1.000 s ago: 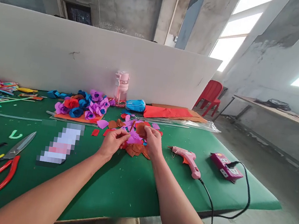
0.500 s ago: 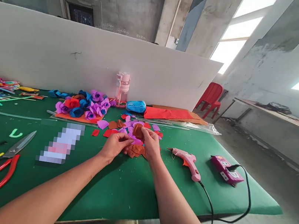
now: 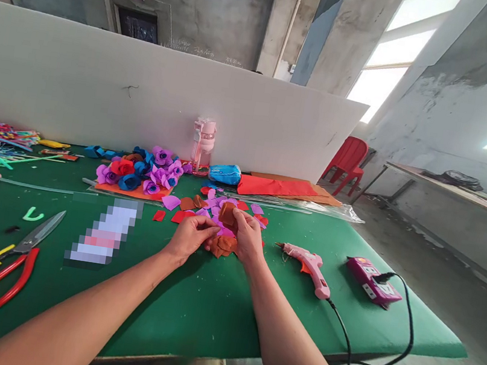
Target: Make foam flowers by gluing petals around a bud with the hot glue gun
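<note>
Hovering over green table [image 3: 187, 314], concrete wall [image 3: 215, 7] beyond, right hand [image 3: 247, 235] pinches brown paper [image 3: 228, 213], left hand [image 3: 189, 238] pinches (on what, unclear).

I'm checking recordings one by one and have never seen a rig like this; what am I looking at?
There is no robot: these are a person's bare hands, seen by one camera worn on the head, looking forward and down. The right hand holds a brown petal-like piece. The left hand is beside it, fingertips pinched; whether they grip anything is too small to tell. On the green table lie loose purple petals, finished-looking flowers, large scissors at left, and a pink glue gun at right. A pink bottle stands behind.
</note>
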`<state>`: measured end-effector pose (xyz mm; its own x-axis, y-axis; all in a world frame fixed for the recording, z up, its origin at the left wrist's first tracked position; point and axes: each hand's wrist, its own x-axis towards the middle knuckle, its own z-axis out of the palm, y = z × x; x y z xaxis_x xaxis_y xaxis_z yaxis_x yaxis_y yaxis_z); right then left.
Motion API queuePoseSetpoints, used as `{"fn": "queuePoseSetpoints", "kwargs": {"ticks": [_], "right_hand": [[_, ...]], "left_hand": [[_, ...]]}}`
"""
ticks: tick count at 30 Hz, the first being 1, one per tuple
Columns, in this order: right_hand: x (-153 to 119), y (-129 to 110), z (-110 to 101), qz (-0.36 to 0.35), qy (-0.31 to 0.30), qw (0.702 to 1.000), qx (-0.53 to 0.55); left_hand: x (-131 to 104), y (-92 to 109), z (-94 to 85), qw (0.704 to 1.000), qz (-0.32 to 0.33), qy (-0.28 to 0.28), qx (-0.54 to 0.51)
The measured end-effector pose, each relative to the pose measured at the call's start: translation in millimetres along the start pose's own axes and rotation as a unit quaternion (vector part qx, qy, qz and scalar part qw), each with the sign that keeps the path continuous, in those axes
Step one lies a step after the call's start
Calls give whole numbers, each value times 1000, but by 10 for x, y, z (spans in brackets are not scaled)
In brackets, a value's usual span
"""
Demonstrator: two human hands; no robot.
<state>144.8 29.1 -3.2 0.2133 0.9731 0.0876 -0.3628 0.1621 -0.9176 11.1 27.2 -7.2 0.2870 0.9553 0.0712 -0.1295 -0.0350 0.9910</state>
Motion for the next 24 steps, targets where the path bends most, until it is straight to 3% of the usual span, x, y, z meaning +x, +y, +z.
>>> {"fn": "queuePoseSetpoints", "kwargs": {"ticks": [3,10,24], "right_hand": [[11,15,-6,-8,22,1000,-12],[-28,-6,19,1,-22,1000,5],[-40,-33,32,10,-20,1000,15]], "left_hand": [[0,-5,5,1000,5,-1,12],[17,-43,-8,1000,-9,7,10],[0,11,0,999,-32,12,-15]]}}
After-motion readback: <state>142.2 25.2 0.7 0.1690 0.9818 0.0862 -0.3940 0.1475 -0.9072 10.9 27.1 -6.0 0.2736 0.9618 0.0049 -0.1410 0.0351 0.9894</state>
